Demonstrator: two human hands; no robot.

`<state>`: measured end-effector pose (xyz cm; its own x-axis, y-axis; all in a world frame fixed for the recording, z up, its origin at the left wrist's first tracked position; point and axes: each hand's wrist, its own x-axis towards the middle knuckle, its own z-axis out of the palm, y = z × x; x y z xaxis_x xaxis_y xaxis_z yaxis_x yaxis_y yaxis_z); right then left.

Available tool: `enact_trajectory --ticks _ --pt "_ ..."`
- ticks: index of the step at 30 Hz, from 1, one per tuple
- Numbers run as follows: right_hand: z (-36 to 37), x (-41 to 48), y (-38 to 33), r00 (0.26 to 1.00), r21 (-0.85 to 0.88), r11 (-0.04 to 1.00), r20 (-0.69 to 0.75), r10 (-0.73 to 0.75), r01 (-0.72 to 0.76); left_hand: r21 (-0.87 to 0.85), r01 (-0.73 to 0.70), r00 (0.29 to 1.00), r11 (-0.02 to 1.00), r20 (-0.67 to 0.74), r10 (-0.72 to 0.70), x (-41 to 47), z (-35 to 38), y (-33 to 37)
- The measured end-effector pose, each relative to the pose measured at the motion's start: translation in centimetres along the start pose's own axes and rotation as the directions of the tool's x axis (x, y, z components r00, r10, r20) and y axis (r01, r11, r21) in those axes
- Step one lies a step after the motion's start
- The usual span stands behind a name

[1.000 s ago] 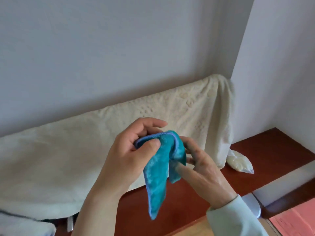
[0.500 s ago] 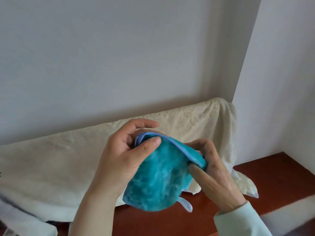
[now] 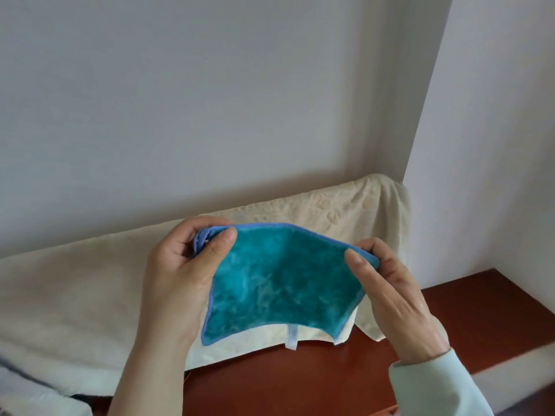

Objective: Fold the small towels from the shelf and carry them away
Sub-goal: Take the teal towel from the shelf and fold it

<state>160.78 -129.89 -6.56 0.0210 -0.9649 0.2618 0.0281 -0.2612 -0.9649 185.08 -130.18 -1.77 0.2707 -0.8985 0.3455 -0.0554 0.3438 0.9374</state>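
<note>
Small teal towel (image 3: 279, 280), edged in blue stitching, is held up in the air and stretched flat between two bare hands, its fuzzy face turned toward the camera. The left hand (image 3: 180, 274) pinches the upper left corner, with the thumb pressed on the front of the cloth and the fingers curled behind it, where the blue edge bunches a little. The right hand (image 3: 390, 292) pinches the upper right corner in the same way, thumb on the front and fingers curled behind. The top edge runs taut between the two hands and slopes slightly down to the right, while the lower edge hangs free and curves upward in the middle. A small white tag (image 3: 290, 337) hangs just below the lower edge. The right wrist comes out of a pale green sleeve (image 3: 435, 385); the left forearm is bare. Behind the towel, a large cream cloth (image 3: 90, 295) with a raised pattern is draped over something low along a plain white wall (image 3: 210, 100), and its hem falls onto a reddish-brown wooden surface (image 3: 480, 310) below the hands.
</note>
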Motion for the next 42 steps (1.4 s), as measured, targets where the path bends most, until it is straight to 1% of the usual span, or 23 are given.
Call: enact_trajectory --ticks 3,6,8,9,11,14,20,23,25,27,30,34,37,38,40,42 --pt "1.0 0.0 -0.2 0.998 0.121 0.992 0.039 0.039 -0.044 0.1 0.009 1.0 0.995 -0.002 -0.009 -0.6 0.6 -0.5" --pt "2.1 -0.2 -0.3 0.996 0.129 0.99 0.071 0.056 -0.065 0.201 0.019 0.999 0.979 0.043 -0.028 -1.8 2.1 -1.0" --pt "2.9 -0.4 -0.3 0.995 0.135 0.989 0.087 0.044 -0.056 0.209 0.032 0.993 0.977 0.108 -0.056 -2.7 3.2 -1.2" --pt "3.4 -0.4 -0.3 0.994 0.177 0.982 0.104 0.045 -0.063 0.205 0.038 0.987 0.978 0.146 -0.069 -3.1 3.8 -1.4" --pt "4.2 -0.5 -0.7 0.985 0.293 0.948 0.153 0.082 -0.125 0.204 0.04 0.973 0.978 0.215 -0.085 -3.7 4.7 -1.3" --pt "4.8 -0.6 -1.1 0.977 0.36 0.915 0.173 0.128 -0.183 0.191 0.038 0.965 0.981 0.248 -0.086 -4.1 5.4 -1.3" --pt "5.0 -0.4 -1.7 0.992 0.348 0.93 0.069 0.101 -0.119 0.145 0.003 0.965 0.989 0.26 -0.041 -4.2 5.1 -0.8" --pt "5.2 -0.6 -1.9 0.994 0.378 0.919 0.068 0.091 -0.11 0.121 -0.005 0.965 0.993 0.262 -0.027 -4.3 4.7 -0.6" --pt "5.3 -0.6 -2.0 0.996 0.386 0.919 0.062 0.057 -0.076 0.137 -0.034 0.958 0.99 0.288 -0.007 -4.3 4.4 -0.4" --pt "5.3 -0.6 -2.2 0.997 0.419 0.905 0.051 0.057 -0.073 0.141 -0.063 0.947 0.988 0.32 0.014 -4.4 4.1 -0.2" --pt "5.2 -1.0 -2.4 0.996 0.428 0.901 0.078 0.042 -0.072 0.089 -0.085 0.94 0.992 0.337 0.05 -4.5 3.7 0.0" --pt "5.1 -1.5 -2.6 0.985 0.318 0.947 0.173 -0.008 -0.048 0.025 -0.078 0.936 0.997 0.346 0.065 -4.8 3.0 0.8" --pt "5.2 -1.6 -2.7 0.982 0.357 0.934 0.178 -0.056 -0.011 -0.033 -0.082 0.92 0.996 0.382 0.088 -4.9 2.6 1.0" --pt "5.3 -1.7 -2.7 0.982 0.378 0.926 0.179 -0.066 -0.006 -0.043 -0.101 0.925 0.994 0.365 0.109 -5.0 2.6 1.0" --pt "5.5 -1.8 -3.0 0.98 0.397 0.918 0.185 -0.066 -0.013 -0.01 -0.155 0.944 0.988 0.295 0.15 -5.2 2.5 1.0" --pt "5.8 -1.9 -3.3 0.981 0.405 0.914 0.181 -0.067 -0.013 -0.006 -0.15 0.963 0.989 0.227 0.148 -5.5 2.4 1.0"
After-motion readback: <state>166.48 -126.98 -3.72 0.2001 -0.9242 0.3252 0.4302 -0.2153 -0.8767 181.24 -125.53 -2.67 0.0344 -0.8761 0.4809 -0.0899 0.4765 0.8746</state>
